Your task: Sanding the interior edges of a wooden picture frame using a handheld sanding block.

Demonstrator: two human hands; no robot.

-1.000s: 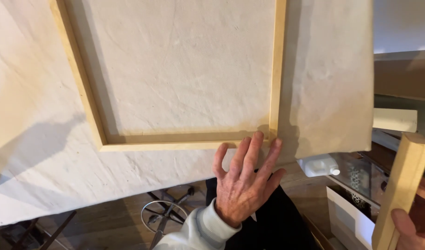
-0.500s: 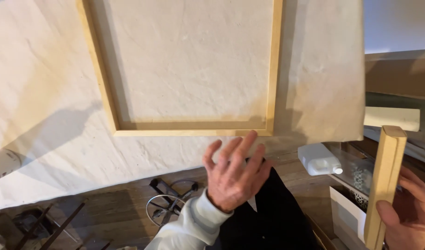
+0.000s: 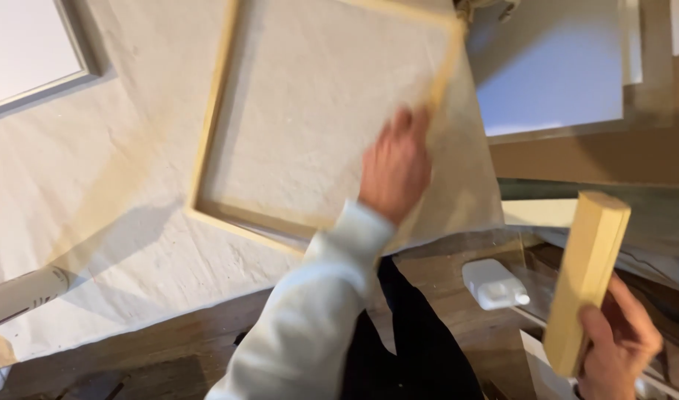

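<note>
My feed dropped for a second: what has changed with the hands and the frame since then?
The left hand moved up off the frame's bottom rail to the right rail of the wooden frame, which now sits skewed in view. The right hand still grips the wooden block. The frame stays on the canvas cloth.

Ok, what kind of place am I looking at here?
Probably an art or framing workshop: a bare wooden stretcher frame lies on unprimed canvas cloth, the left hand rests on it, and the right hand grips a wooden block.
</note>
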